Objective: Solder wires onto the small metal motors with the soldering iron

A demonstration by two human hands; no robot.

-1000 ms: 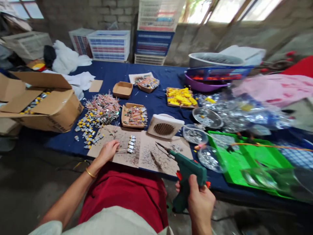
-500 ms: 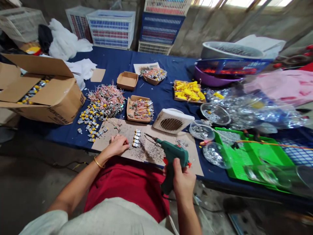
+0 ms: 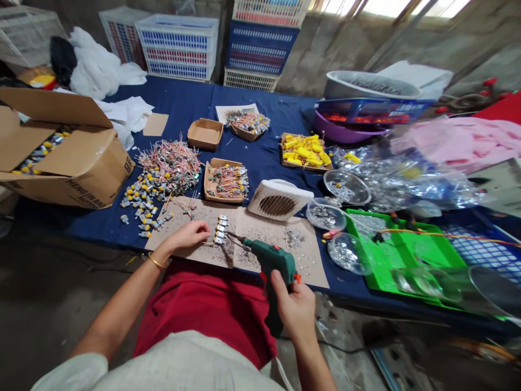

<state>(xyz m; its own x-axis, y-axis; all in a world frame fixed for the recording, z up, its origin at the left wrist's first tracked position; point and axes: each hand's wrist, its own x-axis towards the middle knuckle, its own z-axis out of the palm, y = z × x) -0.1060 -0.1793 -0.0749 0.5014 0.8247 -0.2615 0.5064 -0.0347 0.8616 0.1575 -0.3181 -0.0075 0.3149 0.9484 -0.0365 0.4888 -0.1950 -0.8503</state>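
Observation:
My right hand (image 3: 293, 304) is wrapped round the grip of a green soldering gun (image 3: 273, 260). The gun's thin tip points left, close to a short column of small motors (image 3: 220, 230) on a cardboard sheet (image 3: 277, 244). Just left of that column is my left hand (image 3: 190, 234), its fingers curled together; what they hold, if anything, is too small to name. Loose wires (image 3: 189, 204) lie on the cardboard behind it. More motors (image 3: 146, 203) and a heap of wired parts (image 3: 173, 163) are further left.
An open cardboard box (image 3: 87, 168) stands at the left. A white-framed vent (image 3: 280, 201) and a small box of wired parts (image 3: 226, 182) are behind the cardboard. Metal bowls (image 3: 347, 186) and a green tray (image 3: 411, 252) are at the right.
The gun in my right hand has moved left and down, its tip now close to the motor column. My left hand has come slightly nearer the motors. The whole view has shifted a little.

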